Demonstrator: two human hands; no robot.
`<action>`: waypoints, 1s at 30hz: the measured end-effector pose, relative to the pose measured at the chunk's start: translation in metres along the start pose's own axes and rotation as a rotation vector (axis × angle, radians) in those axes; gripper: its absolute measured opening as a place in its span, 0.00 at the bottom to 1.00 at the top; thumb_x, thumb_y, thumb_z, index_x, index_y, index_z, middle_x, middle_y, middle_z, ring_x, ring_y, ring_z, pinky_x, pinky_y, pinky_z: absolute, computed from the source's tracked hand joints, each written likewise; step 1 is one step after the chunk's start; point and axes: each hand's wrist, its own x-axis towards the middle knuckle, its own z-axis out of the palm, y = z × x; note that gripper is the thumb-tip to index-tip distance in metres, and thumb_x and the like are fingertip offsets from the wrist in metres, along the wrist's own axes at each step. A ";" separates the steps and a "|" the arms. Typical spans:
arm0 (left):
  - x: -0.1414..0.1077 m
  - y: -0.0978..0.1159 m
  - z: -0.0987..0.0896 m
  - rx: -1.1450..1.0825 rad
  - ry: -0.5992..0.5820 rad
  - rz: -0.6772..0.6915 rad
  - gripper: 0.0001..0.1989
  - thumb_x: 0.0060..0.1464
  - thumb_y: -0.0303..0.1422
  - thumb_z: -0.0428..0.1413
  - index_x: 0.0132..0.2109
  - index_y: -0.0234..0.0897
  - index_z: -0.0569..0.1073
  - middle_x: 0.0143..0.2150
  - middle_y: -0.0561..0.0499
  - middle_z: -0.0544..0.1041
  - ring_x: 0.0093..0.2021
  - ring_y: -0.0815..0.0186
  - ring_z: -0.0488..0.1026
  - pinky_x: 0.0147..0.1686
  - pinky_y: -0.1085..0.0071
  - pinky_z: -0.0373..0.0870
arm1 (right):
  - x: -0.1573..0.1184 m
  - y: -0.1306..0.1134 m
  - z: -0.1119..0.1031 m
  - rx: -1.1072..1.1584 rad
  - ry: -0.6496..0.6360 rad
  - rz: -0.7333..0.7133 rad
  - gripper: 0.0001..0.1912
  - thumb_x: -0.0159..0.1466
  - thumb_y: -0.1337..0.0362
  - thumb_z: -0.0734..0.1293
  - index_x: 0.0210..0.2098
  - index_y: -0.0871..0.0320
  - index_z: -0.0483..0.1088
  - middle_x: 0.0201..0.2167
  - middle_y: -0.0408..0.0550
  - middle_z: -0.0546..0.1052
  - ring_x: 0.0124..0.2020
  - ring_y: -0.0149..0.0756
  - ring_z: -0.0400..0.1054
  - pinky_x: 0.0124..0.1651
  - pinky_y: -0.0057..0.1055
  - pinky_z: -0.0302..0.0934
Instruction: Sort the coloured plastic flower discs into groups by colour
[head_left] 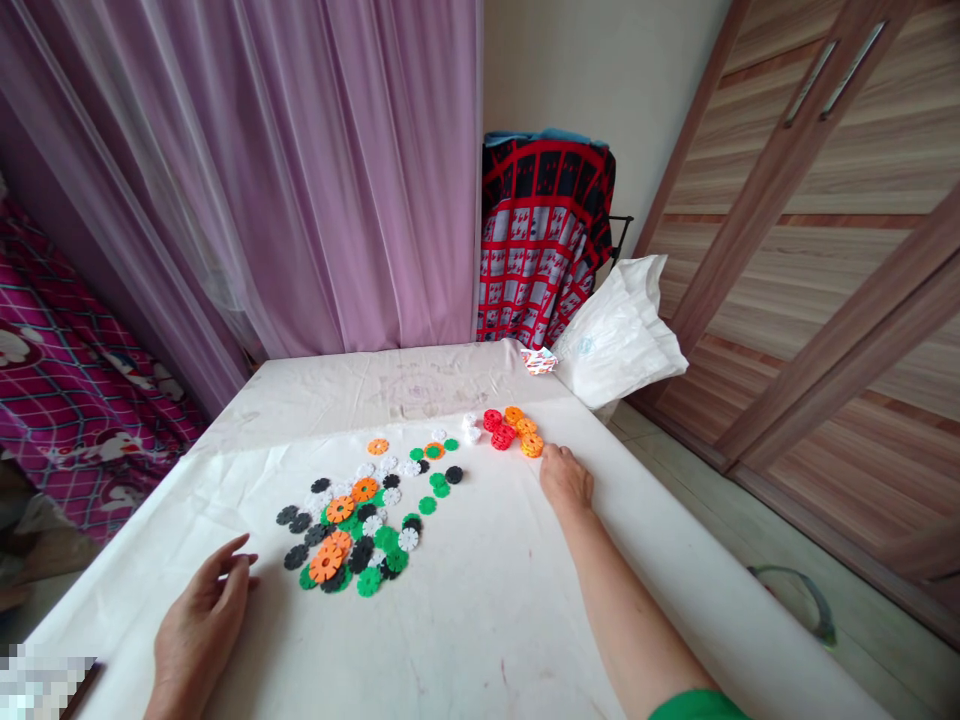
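Observation:
Loose flower-shaped plastic discs with notched rims lie in a spread on the table: orange discs [325, 562], green discs [369, 582], black discs [295, 557] and white discs [409, 538]. To their left my left hand [201, 618] rests by the table, fingers apart and holding nothing. Farther back are small stacks sorted by colour: orange stacks [531, 444], red stacks [502, 437] and white stacks [471, 430]. My right hand [568, 480] is closed, its curled fingertips right beside the nearest orange stack. Whatever is in those fingers is hidden.
A white plastic bag [619, 335] stands at the far right corner, with a small patterned paper piece [539, 361] beside it. The white-covered table [480, 620] runs back to a purple curtain [375, 180]. A wooden wardrobe [825, 260] is on the right.

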 end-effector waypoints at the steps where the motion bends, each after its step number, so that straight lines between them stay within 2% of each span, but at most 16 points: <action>1: 0.000 0.000 0.000 -0.001 -0.004 -0.005 0.20 0.49 0.44 0.49 0.48 0.46 0.73 0.38 0.52 0.82 0.41 0.57 0.79 0.37 0.66 0.71 | 0.000 0.000 0.000 0.004 0.003 0.006 0.20 0.70 0.65 0.49 0.49 0.55 0.69 0.48 0.54 0.74 0.43 0.39 0.72 0.40 0.31 0.61; 5: 0.000 -0.001 0.003 -0.010 -0.006 -0.002 0.21 0.51 0.44 0.48 0.50 0.45 0.73 0.42 0.52 0.81 0.38 0.61 0.79 0.38 0.67 0.70 | -0.003 0.004 0.001 0.008 0.016 0.019 0.20 0.70 0.65 0.49 0.49 0.57 0.70 0.48 0.54 0.75 0.45 0.39 0.72 0.41 0.30 0.60; 8: -0.001 -0.002 0.005 -0.008 -0.005 0.011 0.21 0.52 0.42 0.48 0.51 0.43 0.72 0.41 0.51 0.82 0.35 0.62 0.79 0.38 0.68 0.70 | -0.007 0.007 0.000 0.010 0.013 0.006 0.20 0.70 0.64 0.50 0.49 0.56 0.70 0.48 0.53 0.76 0.46 0.38 0.72 0.41 0.29 0.59; 15: -0.002 -0.007 0.011 0.103 0.021 0.120 0.21 0.57 0.40 0.44 0.53 0.41 0.72 0.41 0.50 0.82 0.35 0.65 0.79 0.38 0.70 0.71 | -0.043 -0.002 0.008 0.044 0.005 -0.162 0.18 0.69 0.65 0.53 0.47 0.53 0.72 0.48 0.48 0.76 0.43 0.36 0.72 0.38 0.29 0.57; 18: -0.002 -0.007 0.013 0.148 0.030 0.164 0.22 0.58 0.40 0.44 0.53 0.40 0.73 0.44 0.47 0.81 0.40 0.61 0.78 0.42 0.66 0.71 | -0.062 -0.008 0.021 0.090 0.038 -0.278 0.17 0.68 0.67 0.54 0.45 0.52 0.73 0.47 0.47 0.77 0.41 0.35 0.71 0.36 0.28 0.56; 20: -0.001 -0.006 0.017 0.172 0.022 0.227 0.22 0.58 0.42 0.45 0.54 0.40 0.73 0.51 0.46 0.78 0.47 0.59 0.76 0.48 0.64 0.70 | -0.068 -0.011 0.031 0.127 0.072 -0.344 0.16 0.67 0.68 0.56 0.43 0.52 0.74 0.45 0.46 0.77 0.39 0.34 0.71 0.34 0.27 0.55; 22: 0.002 -0.007 0.023 0.201 0.000 0.317 0.23 0.57 0.43 0.48 0.56 0.42 0.73 0.60 0.46 0.72 0.57 0.57 0.70 0.58 0.62 0.63 | -0.068 -0.014 0.041 0.166 0.129 -0.393 0.16 0.65 0.69 0.56 0.41 0.53 0.75 0.42 0.47 0.78 0.36 0.34 0.71 0.33 0.28 0.55; 24: 0.005 -0.010 0.030 0.290 -0.028 0.424 0.27 0.58 0.45 0.48 0.61 0.41 0.68 0.67 0.44 0.63 0.67 0.53 0.59 0.65 0.55 0.53 | -0.064 -0.019 0.051 0.215 0.219 -0.441 0.15 0.64 0.69 0.57 0.41 0.55 0.74 0.40 0.48 0.78 0.34 0.35 0.70 0.33 0.29 0.56; 27: 0.008 -0.011 0.042 0.438 -0.101 0.489 0.34 0.59 0.51 0.45 0.67 0.39 0.61 0.71 0.41 0.54 0.71 0.50 0.49 0.66 0.48 0.46 | -0.057 -0.029 0.061 0.304 0.371 -0.549 0.15 0.63 0.66 0.58 0.44 0.59 0.73 0.39 0.52 0.77 0.38 0.38 0.70 0.38 0.31 0.60; 30: 0.006 -0.005 0.053 0.458 -0.129 0.526 0.34 0.59 0.53 0.45 0.67 0.43 0.60 0.72 0.41 0.51 0.71 0.48 0.46 0.66 0.44 0.43 | -0.054 -0.041 0.067 0.352 0.447 -0.639 0.15 0.64 0.64 0.57 0.43 0.59 0.72 0.39 0.53 0.77 0.39 0.40 0.70 0.42 0.33 0.61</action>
